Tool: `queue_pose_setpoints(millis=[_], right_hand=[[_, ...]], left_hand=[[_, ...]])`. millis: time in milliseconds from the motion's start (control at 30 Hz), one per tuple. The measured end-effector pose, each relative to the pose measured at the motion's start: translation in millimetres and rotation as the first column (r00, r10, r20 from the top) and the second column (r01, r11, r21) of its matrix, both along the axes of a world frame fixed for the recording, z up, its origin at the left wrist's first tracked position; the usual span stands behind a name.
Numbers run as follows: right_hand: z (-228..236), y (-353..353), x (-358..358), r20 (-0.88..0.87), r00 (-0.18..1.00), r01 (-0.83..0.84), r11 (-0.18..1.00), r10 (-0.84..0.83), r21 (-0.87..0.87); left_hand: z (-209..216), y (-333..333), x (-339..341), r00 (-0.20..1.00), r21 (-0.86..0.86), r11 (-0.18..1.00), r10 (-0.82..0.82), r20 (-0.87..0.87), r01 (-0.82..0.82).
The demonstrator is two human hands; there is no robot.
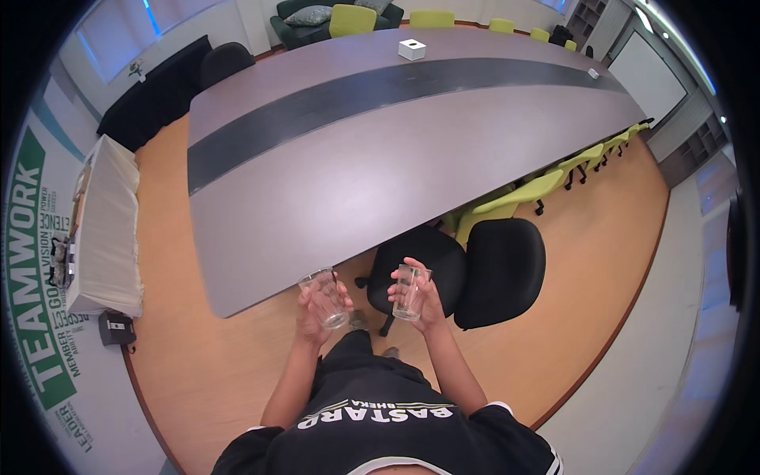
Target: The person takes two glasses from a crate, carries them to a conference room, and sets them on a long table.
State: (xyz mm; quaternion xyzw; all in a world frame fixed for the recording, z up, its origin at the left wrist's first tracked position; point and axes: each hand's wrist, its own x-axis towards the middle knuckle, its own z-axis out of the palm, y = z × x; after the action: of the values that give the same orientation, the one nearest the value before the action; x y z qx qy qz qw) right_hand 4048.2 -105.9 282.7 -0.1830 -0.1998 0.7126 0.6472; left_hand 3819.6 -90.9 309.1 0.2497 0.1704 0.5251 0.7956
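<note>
Two clear drinking glasses are held up in front of my body, near the close edge of a long table. My left hand (pixel 311 317) is closed around one glass (pixel 326 298), which leans with its base down and to the right. In my right hand (pixel 428 301) is the other glass (pixel 408 293), held nearly upright with fingers wrapped round its side. Both look see-through, with no contents that I can make out. A gap separates the two glasses.
The long grey-brown table (pixel 340 190) has a dark centre strip and a white tissue box (pixel 412 50). A black swivel chair (pixel 502 273) stands close ahead, with lime-green chairs (pixel 546 188) along the table's right side. At left is a cloth-covered side table (pixel 111 229).
</note>
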Motion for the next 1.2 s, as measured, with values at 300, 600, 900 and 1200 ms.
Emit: queue_pose_setpoints(millis=[300, 600, 900, 1200], right_hand=[[7.3, 88.2, 9.8, 0.318, 0.933, 0.193, 0.980, -0.171, -0.041], [-18.5, 170.9, -3.8, 0.506, 0.839, 0.279, 0.957, -0.200, -0.084], [-47.9, 209.4, 0.8, 0.645, 0.743, 0.279, 0.958, -0.177, -0.058], [-82.7, 259.5, 27.4, 0.829, 0.530, 0.241, 0.969, -0.181, 0.057]], left_hand=[[-14.2, 127.9, -0.1, 0.908, 0.196, 0.977, 0.151, -0.390, -0.079], [-40.4, 200.3, 1.0, 0.775, 0.226, 0.956, 0.287, -0.564, -0.190], [-79.0, 236.9, 8.6, 0.441, 0.369, 0.922, 0.380, -0.813, -0.116], [-116.8, 283.3, 41.4, 0.307, 0.424, 0.904, 0.420, -0.854, -0.055]])
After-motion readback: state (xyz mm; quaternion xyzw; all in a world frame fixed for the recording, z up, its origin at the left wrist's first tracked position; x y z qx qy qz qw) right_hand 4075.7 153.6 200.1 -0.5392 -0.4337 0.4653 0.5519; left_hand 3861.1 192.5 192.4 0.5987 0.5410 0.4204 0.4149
